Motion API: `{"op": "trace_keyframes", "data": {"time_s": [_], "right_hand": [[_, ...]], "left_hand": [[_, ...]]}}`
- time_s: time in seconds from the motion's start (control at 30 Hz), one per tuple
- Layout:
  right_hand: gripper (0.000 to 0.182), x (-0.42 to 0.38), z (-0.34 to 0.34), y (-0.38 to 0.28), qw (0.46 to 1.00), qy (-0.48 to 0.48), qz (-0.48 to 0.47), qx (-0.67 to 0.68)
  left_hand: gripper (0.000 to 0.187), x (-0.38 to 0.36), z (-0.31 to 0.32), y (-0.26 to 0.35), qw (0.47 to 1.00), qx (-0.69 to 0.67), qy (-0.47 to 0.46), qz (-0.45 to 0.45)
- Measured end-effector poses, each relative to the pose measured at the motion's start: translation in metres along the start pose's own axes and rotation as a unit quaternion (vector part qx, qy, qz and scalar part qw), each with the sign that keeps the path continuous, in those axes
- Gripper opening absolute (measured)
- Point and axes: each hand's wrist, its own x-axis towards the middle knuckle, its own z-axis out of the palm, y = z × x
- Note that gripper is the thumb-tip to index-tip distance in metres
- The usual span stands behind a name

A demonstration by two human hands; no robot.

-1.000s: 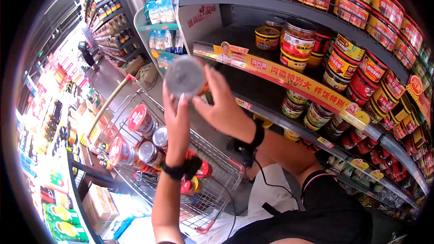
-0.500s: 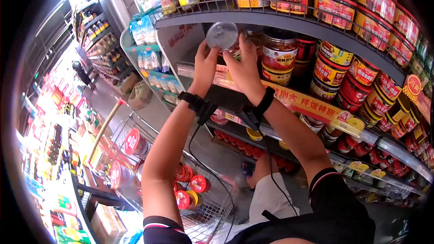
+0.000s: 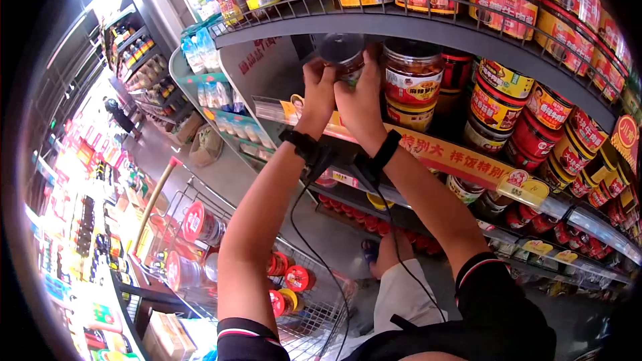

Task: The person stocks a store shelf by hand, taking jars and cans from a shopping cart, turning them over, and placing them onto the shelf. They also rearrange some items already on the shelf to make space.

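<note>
Up at the shelf (image 3: 428, 27), both hands clasp a jar (image 3: 342, 50).

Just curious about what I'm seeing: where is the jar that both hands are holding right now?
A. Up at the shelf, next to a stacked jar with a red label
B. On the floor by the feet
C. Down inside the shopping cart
A: the left hand and right hand hold the jar up at the shelf, beside the red-labelled jar.
</note>
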Motion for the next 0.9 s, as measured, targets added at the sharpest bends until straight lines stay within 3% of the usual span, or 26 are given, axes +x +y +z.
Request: {"op": "trace_keyframes", "data": {"time_s": [0.07, 0.1, 0.2, 0.3, 0.4, 0.5, 0.63, 0.7, 0.77, 0.83, 0.9], "right_hand": [[0.073, -0.006, -0.003, -0.001, 1.0, -0.015, -0.017, -0.011], [0.07, -0.009, -0.002, 0.0, 1.0, -0.014, -0.025, -0.007], [0.065, -0.006, 0.006, 0.004, 1.0, -0.003, -0.021, -0.003], [0.062, -0.001, 0.007, 0.006, 1.0, -0.012, -0.006, 0.01], [0.064, -0.005, 0.003, 0.007, 0.999, -0.03, 0.009, 0.017], [0.064, -0.007, -0.002, 0.019, 0.998, -0.055, 0.022, 0.031], [0.059, 0.0, -0.002, 0.023, 0.996, -0.069, 0.034, 0.045], [0.056, -0.001, -0.009, 0.006, 0.989, -0.093, 0.083, 0.083], [0.055, -0.014, -0.009, -0.005, 0.988, -0.097, 0.08, 0.094], [0.055, -0.036, -0.003, -0.007, 0.993, -0.082, 0.026, 0.079], [0.056, -0.053, -0.01, -0.02, 0.99, -0.11, 0.007, 0.083]], "left_hand": [[0.04, -0.001, -0.007, -0.01, 1.0, 0.024, 0.013, 0.004], [0.031, -0.004, -0.005, -0.006, 1.0, 0.0, 0.01, 0.005], [0.036, 0.009, -0.006, 0.009, 0.993, -0.026, -0.118, 0.005], [0.035, 0.019, 0.005, 0.012, 0.983, -0.134, -0.112, -0.056], [0.037, 0.039, -0.004, -0.011, 0.977, -0.104, -0.142, -0.117], [0.038, 0.014, 0.005, -0.026, 0.999, 0.016, -0.036, -0.005], [0.037, 0.015, 0.003, -0.019, 0.992, -0.014, -0.076, -0.096], [0.035, 0.031, -0.006, -0.028, 0.987, 0.002, -0.109, -0.116], [0.034, 0.037, -0.012, -0.034, 0.971, 0.063, -0.221, 0.065], [0.029, 0.028, -0.005, -0.003, 0.974, 0.049, -0.204, -0.085], [0.031, 0.025, -0.013, -0.008, 0.97, 0.064, -0.218, -0.081]]}}
